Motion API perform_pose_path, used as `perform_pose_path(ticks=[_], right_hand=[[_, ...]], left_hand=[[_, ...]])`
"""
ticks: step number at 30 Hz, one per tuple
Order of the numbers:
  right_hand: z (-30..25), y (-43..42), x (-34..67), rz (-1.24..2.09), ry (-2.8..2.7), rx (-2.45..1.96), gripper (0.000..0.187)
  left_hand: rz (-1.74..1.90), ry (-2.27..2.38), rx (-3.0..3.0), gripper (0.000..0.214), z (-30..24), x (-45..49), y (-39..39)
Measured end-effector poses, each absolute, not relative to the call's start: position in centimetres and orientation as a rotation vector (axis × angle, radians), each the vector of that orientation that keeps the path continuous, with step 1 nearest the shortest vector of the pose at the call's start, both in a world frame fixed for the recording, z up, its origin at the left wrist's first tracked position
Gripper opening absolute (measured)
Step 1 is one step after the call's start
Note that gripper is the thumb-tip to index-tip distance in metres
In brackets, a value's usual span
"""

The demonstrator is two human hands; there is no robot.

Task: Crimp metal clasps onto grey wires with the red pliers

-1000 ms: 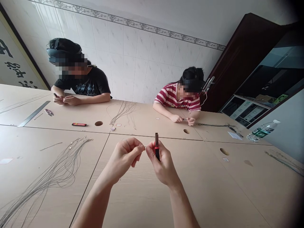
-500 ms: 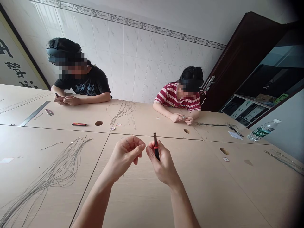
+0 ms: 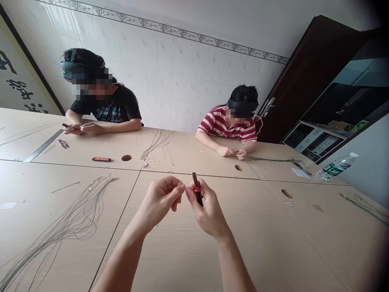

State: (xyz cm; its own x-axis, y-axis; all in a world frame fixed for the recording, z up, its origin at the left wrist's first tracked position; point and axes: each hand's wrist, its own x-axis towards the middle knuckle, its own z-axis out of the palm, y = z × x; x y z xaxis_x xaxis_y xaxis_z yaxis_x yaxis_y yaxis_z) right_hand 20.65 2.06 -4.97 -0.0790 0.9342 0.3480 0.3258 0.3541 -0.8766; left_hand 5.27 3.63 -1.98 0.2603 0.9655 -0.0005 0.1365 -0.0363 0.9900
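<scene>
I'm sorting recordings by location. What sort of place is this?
Probably a workroom: thin cords lie bundled on a broad table, the right hand holds a pliers-like tool, and a person in a striped shirt sits opposite.

We see light brightening the bench (image 3: 18,178) at left; glare on upper-left tiles (image 3: 60,24); black, blurred right-hand corners.

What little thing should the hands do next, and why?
Maybe the right hand could lean the red-and-black tool toward the tiny bright bit, because that bit shows by the fingertips of the left hand, while the tool's end points up past it.
</scene>
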Motion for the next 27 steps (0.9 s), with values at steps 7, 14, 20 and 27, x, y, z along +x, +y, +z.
perform_pose_path(ticks=[7,14,20,27], right_hand=[[-5.2,2.5,21.0,0.741,-1.578,-1.157,0.019],[-5.5,2.9,22.0,0.72,-1.459,-1.201,0.022],[-5.8,3.5,23.5,0.616,-1.358,-1.27,0.024],[-6.1,3.9,25.4,0.482,-1.273,-1.335,0.025]], left_hand=[[1.192,1.072,1.34,0.024,-2.6,3.9,4.3],[1.273,1.069,1.193,0.028,-1.5,0.8,4.2],[1.353,1.2,1.208,0.03,-0.9,-1.4,3.7],[1.802,1.31,1.018,0.026,0.3,-3.2,2.2]])
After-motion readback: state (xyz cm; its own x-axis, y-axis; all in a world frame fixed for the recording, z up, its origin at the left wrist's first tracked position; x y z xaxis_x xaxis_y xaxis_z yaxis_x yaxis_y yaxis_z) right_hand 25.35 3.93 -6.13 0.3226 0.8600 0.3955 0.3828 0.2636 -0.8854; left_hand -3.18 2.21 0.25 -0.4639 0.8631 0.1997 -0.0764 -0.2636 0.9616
